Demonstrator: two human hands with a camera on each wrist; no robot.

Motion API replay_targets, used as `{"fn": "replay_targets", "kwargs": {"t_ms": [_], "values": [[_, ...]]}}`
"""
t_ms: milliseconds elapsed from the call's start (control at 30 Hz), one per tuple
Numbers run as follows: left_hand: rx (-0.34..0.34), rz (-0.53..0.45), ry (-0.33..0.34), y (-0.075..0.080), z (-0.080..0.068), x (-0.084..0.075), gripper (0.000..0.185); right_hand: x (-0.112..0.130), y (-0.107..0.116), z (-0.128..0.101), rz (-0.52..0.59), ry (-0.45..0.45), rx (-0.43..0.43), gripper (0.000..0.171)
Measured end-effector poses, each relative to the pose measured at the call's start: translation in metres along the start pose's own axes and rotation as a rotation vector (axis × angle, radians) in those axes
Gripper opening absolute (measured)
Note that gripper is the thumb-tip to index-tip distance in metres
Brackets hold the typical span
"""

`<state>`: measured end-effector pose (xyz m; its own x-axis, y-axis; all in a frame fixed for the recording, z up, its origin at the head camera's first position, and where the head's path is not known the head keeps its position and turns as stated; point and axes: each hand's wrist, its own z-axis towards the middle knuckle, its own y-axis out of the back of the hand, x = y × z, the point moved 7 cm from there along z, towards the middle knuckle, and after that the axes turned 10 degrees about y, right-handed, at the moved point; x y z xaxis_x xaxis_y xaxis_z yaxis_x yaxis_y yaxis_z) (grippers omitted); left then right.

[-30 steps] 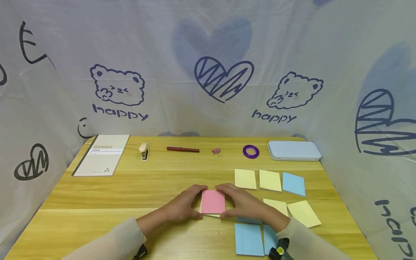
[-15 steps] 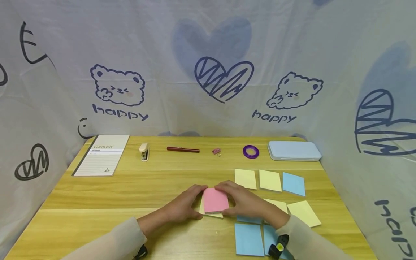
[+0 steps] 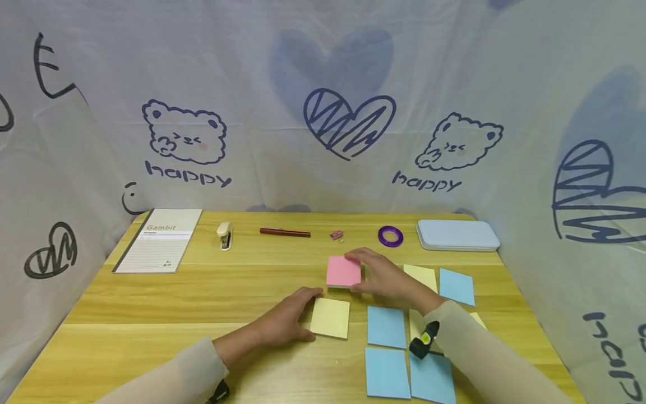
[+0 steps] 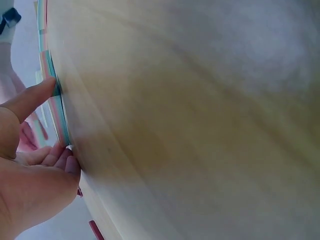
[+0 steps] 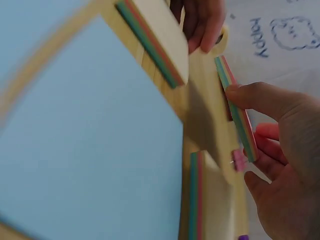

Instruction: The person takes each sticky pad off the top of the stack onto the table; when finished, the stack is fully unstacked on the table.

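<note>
Between the thumb and fingers of my right hand [image 3: 381,275] is a pink-topped sticky note pad [image 3: 344,271], gripped by its edges. In the right wrist view this pad [image 5: 241,120] shows coloured layers along its side and is lifted off the table. My left hand [image 3: 282,320] holds the left side of a yellow-topped sticky note pad [image 3: 330,318] lying on the table, its thumb at the near corner and index finger at the far one. In the left wrist view, the thumb and fingers touch the layered edge of a pad [image 4: 59,117].
Blue-topped pads [image 3: 386,373] and yellow-topped pads [image 3: 420,276] lie on the right, some partly behind the right arm. Along the back stand a notebook [image 3: 157,241], stapler [image 3: 224,235], pen [image 3: 285,232], pink clip [image 3: 336,235], purple tape roll [image 3: 391,236] and pale blue case [image 3: 457,235].
My right hand has lifted the pink-topped pad off the yellow-topped one and carried it away toward the back and slightly right. The left hand has stayed at the yellow-topped pad.
</note>
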<state>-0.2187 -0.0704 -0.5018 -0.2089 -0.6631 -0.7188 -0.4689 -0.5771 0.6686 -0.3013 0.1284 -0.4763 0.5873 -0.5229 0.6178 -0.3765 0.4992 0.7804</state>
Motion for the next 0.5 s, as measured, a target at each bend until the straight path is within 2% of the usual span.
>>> {"fn": "replay_targets", "kwargs": {"t_ms": [100,233,500], "values": [[0.005,0.000,0.001,0.000,0.000,0.000,0.089,-0.010,-0.007,0.013,-0.021,-0.001,0.021,0.078],[0.010,0.003,0.002,0.000,0.000,0.000,0.087,-0.019,-0.014,0.022,0.004,-0.033,0.052,0.079],[0.013,-0.003,0.002,-0.001,0.000,0.001,0.089,-0.022,-0.014,0.022,-0.007,-0.033,0.067,0.083]]}}
